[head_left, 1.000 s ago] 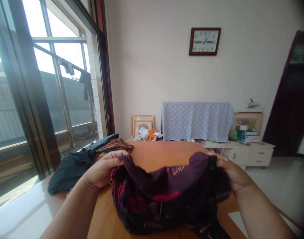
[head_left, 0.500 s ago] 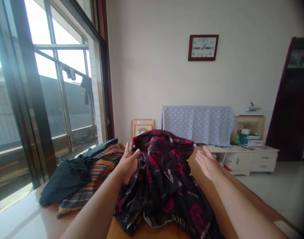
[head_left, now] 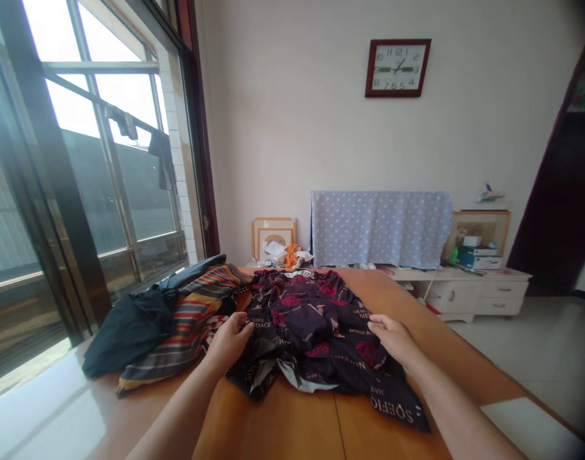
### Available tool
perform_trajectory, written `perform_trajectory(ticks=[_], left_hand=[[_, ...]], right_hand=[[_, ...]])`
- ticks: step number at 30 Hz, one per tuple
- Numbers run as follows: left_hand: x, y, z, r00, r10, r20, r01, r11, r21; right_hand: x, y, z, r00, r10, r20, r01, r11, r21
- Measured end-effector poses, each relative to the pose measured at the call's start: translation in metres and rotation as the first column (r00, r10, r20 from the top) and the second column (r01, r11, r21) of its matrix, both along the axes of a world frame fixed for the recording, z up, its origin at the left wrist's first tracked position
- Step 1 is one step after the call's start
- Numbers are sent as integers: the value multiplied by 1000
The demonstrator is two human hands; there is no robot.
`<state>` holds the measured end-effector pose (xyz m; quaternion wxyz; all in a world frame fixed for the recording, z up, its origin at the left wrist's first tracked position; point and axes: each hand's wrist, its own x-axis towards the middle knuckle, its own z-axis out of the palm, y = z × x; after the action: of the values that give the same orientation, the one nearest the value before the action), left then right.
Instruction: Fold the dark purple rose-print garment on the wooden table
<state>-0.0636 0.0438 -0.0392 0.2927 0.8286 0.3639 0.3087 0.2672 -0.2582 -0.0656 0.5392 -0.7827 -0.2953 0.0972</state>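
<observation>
A dark garment, seemingly a shirt, with magenta roses and pale lettering [head_left: 316,322] lies spread and wrinkled on the wooden table [head_left: 282,428]. My left hand [head_left: 231,340] is closed on its left side, thumb and fingers pinching the cloth. On the opposite side, my right hand [head_left: 394,337] pinches the edge at about the same height. A sleeve reaches toward me at the lower right, and a pale inner side shows along the near hem. Left of my left hand lie a striped garment [head_left: 196,319] and a dark teal garment [head_left: 133,326], heaped together.
Behind the table stands a low white cabinet [head_left: 498,297], with a polka-dot cloth [head_left: 381,230] draped over something on it. Framed pictures [head_left: 273,223] and crumpled orange and white items [head_left: 291,255] are at the back. A window [head_left: 119,160] runs along the left; a clock [head_left: 397,68] hangs above.
The shirt's raised far part has come down flat on the table. My hands, spread open beside it before, have moved lower and closed on its two sides. The view has tilted downward.
</observation>
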Motion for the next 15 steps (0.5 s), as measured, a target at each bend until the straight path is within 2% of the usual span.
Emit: perform_trajectory(ticks=[4, 7, 9, 12, 15], left_hand=[[-17, -22, 6, 986, 97, -136, -66, 974, 215], [-27, -49, 12, 983, 64, -174, -11, 956, 292], [-33, -68, 13, 976, -7, -218, 61, 968, 243], [-40, -90, 8, 949, -118, -294, 173, 970, 171], [-48, -102, 0, 918, -143, -371, 233, 949, 212]], right_hand=[[-5, -15, -3, 987, -79, 142, 96, 988, -117], [-14, -29, 0, 974, -83, 213, 129, 969, -212], [-26, -38, 4, 977, -25, 211, 71, 973, -218], [-49, -54, 9, 979, 117, 170, -80, 974, -210], [-71, -74, 10, 977, 180, 117, -148, 960, -238]])
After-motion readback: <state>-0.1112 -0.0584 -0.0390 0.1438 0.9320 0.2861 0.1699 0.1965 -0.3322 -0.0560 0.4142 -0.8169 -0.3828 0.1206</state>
